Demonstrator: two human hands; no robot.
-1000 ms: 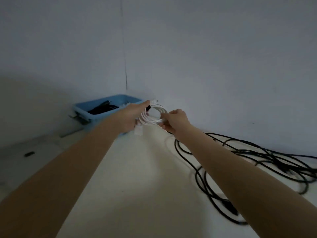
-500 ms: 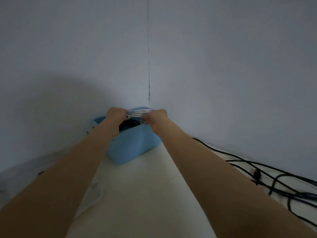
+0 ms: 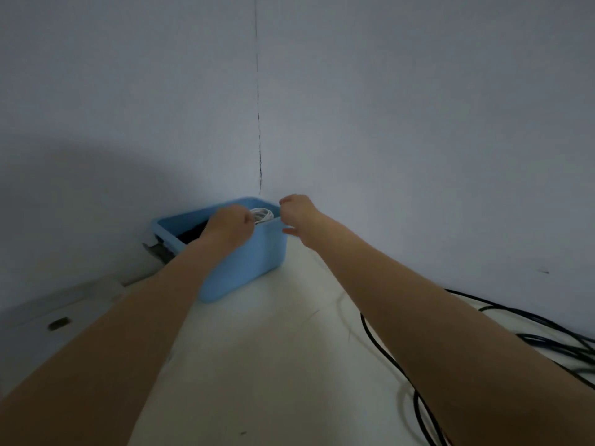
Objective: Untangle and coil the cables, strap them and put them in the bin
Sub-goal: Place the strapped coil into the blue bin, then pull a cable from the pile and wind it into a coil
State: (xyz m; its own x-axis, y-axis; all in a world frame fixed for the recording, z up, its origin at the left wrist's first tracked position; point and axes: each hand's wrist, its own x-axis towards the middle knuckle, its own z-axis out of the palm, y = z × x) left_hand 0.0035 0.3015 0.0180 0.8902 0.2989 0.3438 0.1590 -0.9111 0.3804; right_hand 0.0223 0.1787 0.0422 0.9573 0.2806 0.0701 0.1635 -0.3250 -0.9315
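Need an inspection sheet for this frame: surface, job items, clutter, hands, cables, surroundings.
Surface: pale tabletop, dimly lit.
Job's things: blue bin at the far corner; white coil inside it, dark cable also inside.
Clutter: small dark object on the grey ledge at left.
Hands: left hand over the bin, fingers curled, grip on the coil unclear; right hand at the bin's far edge, holding nothing visible.
Cables: loose black cables on the table at right, uncoiled.
Surroundings: bare walls meeting at a corner.
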